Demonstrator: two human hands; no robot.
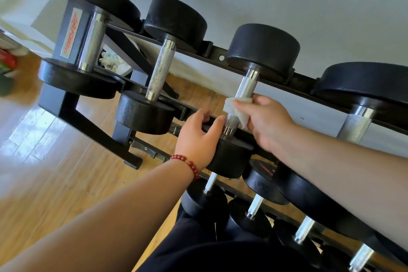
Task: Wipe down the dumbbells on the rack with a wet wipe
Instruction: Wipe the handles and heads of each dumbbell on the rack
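**Dumbbell (262, 51) handle (246, 86) runs away from the grip**

Right hand (265, 121) pinches the wet wipe (237, 105) round the handle's near half; bare knurling lies beyond the fingertips. Left hand (198, 137) clasps the near head (229, 154), just below.

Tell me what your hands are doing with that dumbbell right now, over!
Right hand holds wet wipe around handle of third dumbbell. Left hand grips its near head. Nothing blocking the handle.
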